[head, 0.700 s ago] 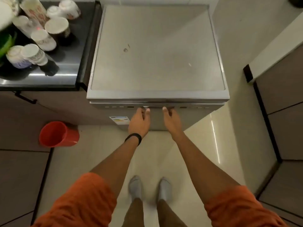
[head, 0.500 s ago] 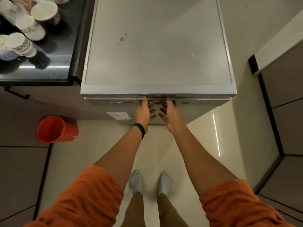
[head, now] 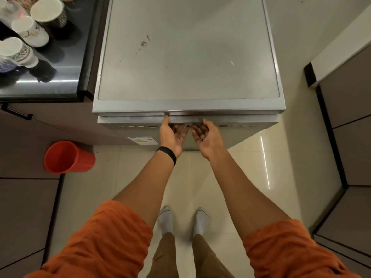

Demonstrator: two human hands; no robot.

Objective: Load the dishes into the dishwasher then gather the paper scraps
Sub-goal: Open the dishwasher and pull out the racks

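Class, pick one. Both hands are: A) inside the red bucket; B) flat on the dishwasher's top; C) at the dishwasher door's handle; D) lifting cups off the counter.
C: the left hand and right hand curl their fingers, palms up, under the handle of the dishwasher door.

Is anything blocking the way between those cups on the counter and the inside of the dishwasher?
Yes: the dishwasher door looks shut. The left hand and right hand hook fingers under its handle. The cups wait on the counter to its left.

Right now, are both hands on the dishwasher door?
Yes, the left hand and right hand both curl fingers under the dishwasher door handle.
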